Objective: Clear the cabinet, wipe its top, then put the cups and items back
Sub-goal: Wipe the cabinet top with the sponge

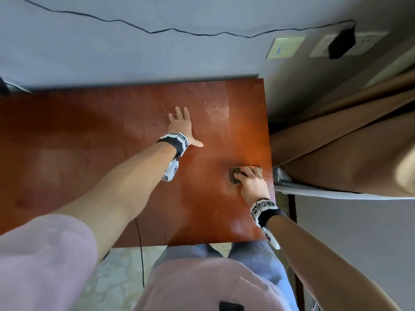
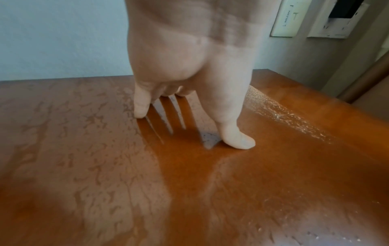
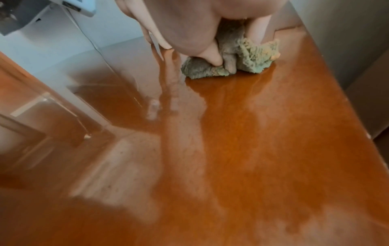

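Wiping in progress: right hand (image 1: pixel 251 182) presses a bunched green-grey cloth (image 3: pixel 250 58) onto the cabinet top (image 1: pixel 89 135), near its right edge, fingers curled over the cloth and thumb dug into a fold. Left hand (image 1: pixel 182 126) lies flat on the worktop further back toward the wall, fingers straight and spread, thumb (image 2: pixel 235 138) out to the side, grasping nothing. Wet streaks and a patch of droplets (image 1: pixel 215 102) show on the red-brown wood beyond the left hand. Wall outlets (image 1: pixel 285 47) sit above the cabinet's right rear corner, one with a black plug (image 1: pixel 341 44) and a cable (image 1: pixel 157 31) running left along the wall. Brown curtain (image 1: pixel 348 149) hangs just right of the cabinet.
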`<action>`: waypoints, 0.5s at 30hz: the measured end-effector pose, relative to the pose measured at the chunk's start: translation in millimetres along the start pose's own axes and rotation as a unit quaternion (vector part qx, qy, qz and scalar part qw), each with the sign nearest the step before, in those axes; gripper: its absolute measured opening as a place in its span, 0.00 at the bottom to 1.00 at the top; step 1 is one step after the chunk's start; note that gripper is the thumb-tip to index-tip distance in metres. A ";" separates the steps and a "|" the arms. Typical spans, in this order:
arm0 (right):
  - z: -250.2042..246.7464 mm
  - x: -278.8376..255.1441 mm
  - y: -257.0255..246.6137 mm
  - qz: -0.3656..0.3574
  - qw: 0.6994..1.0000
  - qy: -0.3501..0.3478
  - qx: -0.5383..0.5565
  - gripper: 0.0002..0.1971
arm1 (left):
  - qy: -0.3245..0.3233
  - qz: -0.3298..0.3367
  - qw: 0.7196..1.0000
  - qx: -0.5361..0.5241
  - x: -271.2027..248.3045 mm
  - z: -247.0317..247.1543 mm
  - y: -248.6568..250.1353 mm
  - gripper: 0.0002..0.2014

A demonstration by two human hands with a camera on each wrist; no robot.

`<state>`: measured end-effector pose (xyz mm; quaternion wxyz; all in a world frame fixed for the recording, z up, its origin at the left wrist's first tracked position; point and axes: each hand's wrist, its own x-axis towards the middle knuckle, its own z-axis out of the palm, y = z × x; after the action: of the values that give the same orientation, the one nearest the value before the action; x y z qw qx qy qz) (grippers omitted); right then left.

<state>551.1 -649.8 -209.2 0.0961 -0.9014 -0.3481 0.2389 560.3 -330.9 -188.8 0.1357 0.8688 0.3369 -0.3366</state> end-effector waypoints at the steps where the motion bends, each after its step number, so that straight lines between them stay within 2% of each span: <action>1: -2.0 4.3 -0.4 -0.012 1.000 0.007 -0.002 0.19 | 0.002 0.000 1.000 0.001 0.7 1.3 -0.3 0.79; 6: -14.5 51.1 -6.5 -0.055 0.998 0.022 -0.014 0.21 | -0.005 -0.008 1.000 -0.007 4.1 5.3 4.6 0.79; 12: -47.4 145.5 -32.9 -0.065 0.997 0.023 -0.021 0.21 | -0.010 -0.020 0.999 -0.029 7.3 6.0 8.2 0.79; 15: -68.1 192.8 -50.9 -0.069 0.997 0.024 -0.024 0.18 | -0.013 -0.027 0.998 -0.048 9.2 5.8 9.3 0.80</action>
<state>679.4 -482.8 -203.0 0.0992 -0.8828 -0.4125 0.2015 568.7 -335.8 -199.2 0.1728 0.8473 0.3739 -0.3352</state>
